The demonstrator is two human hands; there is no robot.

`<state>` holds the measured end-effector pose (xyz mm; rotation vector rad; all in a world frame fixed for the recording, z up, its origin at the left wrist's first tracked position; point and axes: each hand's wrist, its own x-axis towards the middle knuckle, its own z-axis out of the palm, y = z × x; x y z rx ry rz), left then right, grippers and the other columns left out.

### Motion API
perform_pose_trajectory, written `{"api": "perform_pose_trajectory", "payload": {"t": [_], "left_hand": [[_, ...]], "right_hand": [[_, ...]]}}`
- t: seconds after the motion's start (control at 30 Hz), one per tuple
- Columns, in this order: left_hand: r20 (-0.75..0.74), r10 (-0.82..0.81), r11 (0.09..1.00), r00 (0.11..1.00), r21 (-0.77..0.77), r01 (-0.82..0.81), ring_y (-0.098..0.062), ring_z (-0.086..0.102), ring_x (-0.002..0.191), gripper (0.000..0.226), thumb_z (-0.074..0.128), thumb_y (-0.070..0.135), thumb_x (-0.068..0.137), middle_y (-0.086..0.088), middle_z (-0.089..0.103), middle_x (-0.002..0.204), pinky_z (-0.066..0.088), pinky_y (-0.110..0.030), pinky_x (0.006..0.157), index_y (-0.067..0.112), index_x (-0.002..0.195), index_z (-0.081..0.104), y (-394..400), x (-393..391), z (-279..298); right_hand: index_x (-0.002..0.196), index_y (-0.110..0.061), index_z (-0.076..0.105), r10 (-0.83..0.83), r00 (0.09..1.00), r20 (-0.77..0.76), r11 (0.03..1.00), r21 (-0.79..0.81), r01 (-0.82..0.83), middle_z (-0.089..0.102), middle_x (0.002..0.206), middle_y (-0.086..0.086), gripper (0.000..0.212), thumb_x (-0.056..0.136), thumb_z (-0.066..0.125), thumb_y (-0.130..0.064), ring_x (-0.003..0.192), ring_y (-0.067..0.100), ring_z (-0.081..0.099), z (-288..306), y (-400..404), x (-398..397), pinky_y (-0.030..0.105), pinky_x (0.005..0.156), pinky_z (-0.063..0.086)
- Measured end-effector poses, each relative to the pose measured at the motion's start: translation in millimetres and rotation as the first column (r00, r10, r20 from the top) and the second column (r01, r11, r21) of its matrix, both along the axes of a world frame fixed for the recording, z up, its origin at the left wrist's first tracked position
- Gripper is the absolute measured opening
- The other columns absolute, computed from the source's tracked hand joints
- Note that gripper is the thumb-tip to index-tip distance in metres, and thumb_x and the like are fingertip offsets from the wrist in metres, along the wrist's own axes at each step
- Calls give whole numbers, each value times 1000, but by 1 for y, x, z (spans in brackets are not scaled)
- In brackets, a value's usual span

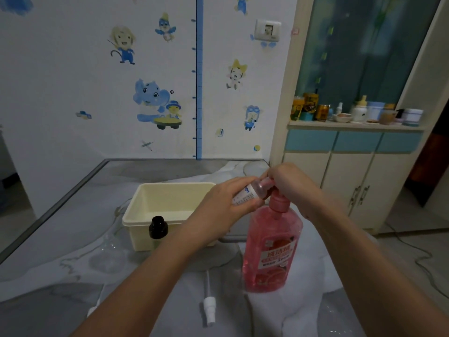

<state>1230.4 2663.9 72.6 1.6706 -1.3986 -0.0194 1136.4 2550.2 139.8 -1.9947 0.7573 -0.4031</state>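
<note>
Head view, from my remote station: both hands meet over the pink bottle (272, 249), which stands upright on the bench (73, 215), front right, near the edge closest to me. My left hand (226, 205) grips a small clear bottle (250, 193) w/ a white printed label. It is tipped almost on its side, its open end up against the pink bottle's pump head (279, 200). My right hand (289, 183) sits on top of that pump head, fingers curled down over it, and hides the spout, so I can't tell whether the small bottle's mouth touches it. The pink bottle is nearly full of pink liquid, label facing me.

Just left of the hands is a cream tub (175, 184), w/ nothing visible in the part of its inside I can see. A dark bottle (158, 226) w/ a black cap stands against the tub's front wall. A white spray pump (209, 305) lies flat on the bench near me, left of the pink bottle, its thin tube pointing away from me. Front left of the tub is a clear glass piece (107, 251), shape too faint to tell.

Bkgd: wall w/ an elephant sticker (151, 98) and a blue height ruler (199, 76). At right, a cabinet (340, 176) w/ a shelf (352, 124) carrying jars and cans. A cable (413, 254) runs over the floor.
</note>
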Motion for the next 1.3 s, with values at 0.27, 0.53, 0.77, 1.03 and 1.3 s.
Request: {"api": "perform_pose_trajectory", "payload": {"t": [0.27,0.53,0.77,1.03,1.3], "left_hand": [[2,5,1000,1000,1,-5,-6,57,91,39,67,32,87,7,65,108,42,-18,75,26,124,60,-2,0,-11],[-16,1,1000,1000,-5,-1,-9,57,86,38,66,30,88,5,64,105,43,-22,70,27,125,60,-1,0,1],[-3,3,1000,1000,-7,-3,-2,55,88,38,68,30,87,7,65,108,40,-15,73,25,124,61,-2,-1,-11],[-18,-4,1000,1000,-3,4,-10,58,92,39,67,31,87,5,64,109,46,-29,79,28,125,59,-1,-2,2],[-2,-2,1000,1000,-12,2,-2,55,89,39,68,30,86,7,65,108,41,-16,74,26,124,61,-1,-1,-8]], "right_hand": [[85,-5,58,-45,993,110,992,121,32,55,67,0,15,90,44,-6,51,6,51,-18,-1,-5,8,35,40],[74,-6,59,-8,998,63,1000,21,6,57,63,0,25,92,41,-5,49,6,52,-4,-4,-3,14,42,42],[86,-5,59,-40,994,101,995,91,31,55,69,0,17,90,43,-8,56,8,52,-22,-6,-3,13,42,43],[78,-7,62,4,997,73,1000,12,-5,59,66,-1,24,91,42,-7,58,10,53,-8,-11,-3,22,55,41],[85,-7,61,-35,996,77,999,24,33,56,71,0,20,90,42,-9,60,10,51,-22,-13,0,20,54,43]]}}
